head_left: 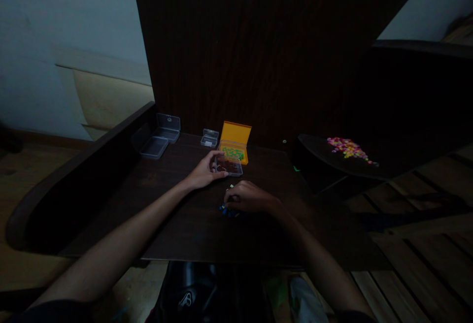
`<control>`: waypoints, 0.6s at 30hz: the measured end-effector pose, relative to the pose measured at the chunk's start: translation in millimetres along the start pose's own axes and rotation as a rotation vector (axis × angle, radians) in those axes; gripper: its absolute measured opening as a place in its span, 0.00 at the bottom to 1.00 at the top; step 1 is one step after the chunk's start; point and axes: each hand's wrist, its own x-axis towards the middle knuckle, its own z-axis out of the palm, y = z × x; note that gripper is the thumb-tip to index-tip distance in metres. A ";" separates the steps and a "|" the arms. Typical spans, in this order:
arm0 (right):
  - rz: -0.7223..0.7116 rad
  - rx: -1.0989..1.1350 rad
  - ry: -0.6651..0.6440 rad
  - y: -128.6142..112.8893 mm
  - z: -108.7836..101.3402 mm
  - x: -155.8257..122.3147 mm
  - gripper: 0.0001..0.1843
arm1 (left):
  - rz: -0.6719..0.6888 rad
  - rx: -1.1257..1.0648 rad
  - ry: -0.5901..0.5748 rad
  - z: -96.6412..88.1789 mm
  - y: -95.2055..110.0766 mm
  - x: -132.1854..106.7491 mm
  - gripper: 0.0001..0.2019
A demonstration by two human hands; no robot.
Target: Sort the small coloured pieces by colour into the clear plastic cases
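Note:
My left hand grips the left side of a small clear plastic box, thumb at its front edge and fingers at the back. Dark reddish-brown small pieces lie inside that box. Just behind it stands an opened yellow box with its lid up, holding many small green pieces. My right hand is nearer to me, its fingers pinched together over a little pile of blue and pale pieces on the dark tabletop. Whatever sits between those fingertips is too small and dim to make out.
A small clear case stands open left of the yellow box. Larger clear cases lie by the raised left side panel. Pink and yellow pieces are heaped on a dark curved surface to the right. A tall dark panel rises behind.

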 end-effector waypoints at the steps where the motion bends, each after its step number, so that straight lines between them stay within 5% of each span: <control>1: -0.003 -0.007 -0.004 0.0 -1.1 -0.4 0.07 | 0.000 0.006 0.001 -0.2 0.1 0.0 0.34; 18: 0.010 -0.014 -0.017 -7.2 0.3 10.7 0.10 | 0.030 0.036 0.010 -0.4 0.1 -0.5 0.33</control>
